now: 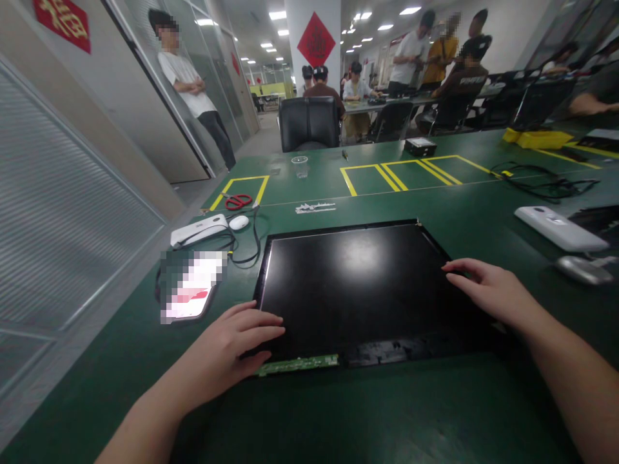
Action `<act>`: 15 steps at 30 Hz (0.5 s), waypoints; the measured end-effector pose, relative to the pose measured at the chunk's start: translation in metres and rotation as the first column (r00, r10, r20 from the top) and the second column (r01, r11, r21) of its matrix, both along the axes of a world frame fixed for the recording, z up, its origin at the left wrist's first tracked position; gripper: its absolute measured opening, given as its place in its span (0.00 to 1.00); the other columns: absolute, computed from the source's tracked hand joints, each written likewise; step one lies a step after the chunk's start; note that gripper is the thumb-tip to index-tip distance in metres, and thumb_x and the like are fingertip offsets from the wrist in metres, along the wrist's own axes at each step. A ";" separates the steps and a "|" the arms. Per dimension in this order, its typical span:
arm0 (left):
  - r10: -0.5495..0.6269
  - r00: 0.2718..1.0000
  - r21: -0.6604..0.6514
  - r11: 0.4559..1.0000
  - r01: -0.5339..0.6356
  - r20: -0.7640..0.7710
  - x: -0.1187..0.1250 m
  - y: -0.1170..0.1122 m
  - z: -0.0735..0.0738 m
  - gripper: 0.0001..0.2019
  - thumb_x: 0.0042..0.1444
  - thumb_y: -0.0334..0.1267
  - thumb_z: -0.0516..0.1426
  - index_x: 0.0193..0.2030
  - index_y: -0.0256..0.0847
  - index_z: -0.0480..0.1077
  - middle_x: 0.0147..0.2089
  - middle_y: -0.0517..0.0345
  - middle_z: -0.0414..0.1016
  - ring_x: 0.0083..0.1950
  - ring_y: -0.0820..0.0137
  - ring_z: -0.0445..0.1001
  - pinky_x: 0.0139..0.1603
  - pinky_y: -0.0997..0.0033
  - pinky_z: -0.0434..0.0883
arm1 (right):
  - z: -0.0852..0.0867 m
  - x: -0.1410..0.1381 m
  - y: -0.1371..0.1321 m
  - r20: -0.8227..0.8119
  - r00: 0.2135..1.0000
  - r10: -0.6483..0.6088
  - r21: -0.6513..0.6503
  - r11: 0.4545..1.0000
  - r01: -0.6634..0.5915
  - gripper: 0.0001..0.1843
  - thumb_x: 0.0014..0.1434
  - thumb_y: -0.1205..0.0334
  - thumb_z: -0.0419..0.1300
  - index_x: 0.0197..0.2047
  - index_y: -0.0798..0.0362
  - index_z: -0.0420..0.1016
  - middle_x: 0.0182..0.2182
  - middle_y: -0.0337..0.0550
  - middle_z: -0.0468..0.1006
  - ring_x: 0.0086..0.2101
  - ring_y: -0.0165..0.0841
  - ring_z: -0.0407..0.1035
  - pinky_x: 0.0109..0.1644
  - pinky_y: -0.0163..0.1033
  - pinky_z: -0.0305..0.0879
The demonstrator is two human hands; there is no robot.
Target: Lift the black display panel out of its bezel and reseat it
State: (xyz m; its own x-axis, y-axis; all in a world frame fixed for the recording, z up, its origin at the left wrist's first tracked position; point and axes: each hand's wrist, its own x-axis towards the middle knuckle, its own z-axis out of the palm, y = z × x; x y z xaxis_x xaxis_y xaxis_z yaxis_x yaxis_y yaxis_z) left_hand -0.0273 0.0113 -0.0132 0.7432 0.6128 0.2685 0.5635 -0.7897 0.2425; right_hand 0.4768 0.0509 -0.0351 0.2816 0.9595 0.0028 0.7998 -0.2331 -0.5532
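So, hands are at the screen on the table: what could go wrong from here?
The left hand has its thumb near the end of the green circuit board, so a slip might damage it. Its fingertips are over the screen; hard pressure could mark it. The phone and black cable lie off the screen's left side; sliding it that way could hit them.

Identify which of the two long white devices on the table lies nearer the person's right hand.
The right white device, lying beyond the right hand; the left white device is left of the black screen, near the red scissors.
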 end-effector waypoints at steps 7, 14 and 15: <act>-0.005 1.000 0.008 1.000 0.005 -0.027 0.000 0.001 0.002 0.20 0.65 0.28 0.59 0.61 0.49 0.77 0.57 0.52 0.86 0.54 0.61 0.86 0.67 0.48 0.73 | -0.003 0.002 0.001 -0.011 1.000 -0.010 0.012 1.000 0.010 0.23 0.50 0.41 0.60 0.41 0.45 0.84 0.28 0.42 0.81 0.26 0.39 0.72 0.33 0.45 0.64; 0.002 1.000 0.010 1.000 -0.002 -0.001 0.001 0.000 0.000 0.21 0.65 0.27 0.58 0.60 0.50 0.78 0.56 0.53 0.87 0.53 0.63 0.86 0.68 0.50 0.72 | -0.001 0.002 0.000 -0.011 1.000 0.003 0.012 1.000 -0.003 0.23 0.51 0.41 0.60 0.41 0.45 0.85 0.27 0.41 0.81 0.26 0.39 0.73 0.32 0.45 0.65; 0.004 1.000 0.006 1.000 -0.004 0.001 0.001 0.000 0.000 0.21 0.65 0.27 0.58 0.60 0.50 0.78 0.56 0.53 0.87 0.54 0.63 0.86 0.68 0.50 0.72 | -0.002 0.002 0.000 -0.008 1.000 0.008 0.012 1.000 -0.008 0.22 0.51 0.41 0.60 0.42 0.45 0.85 0.26 0.41 0.81 0.25 0.39 0.73 0.32 0.44 0.65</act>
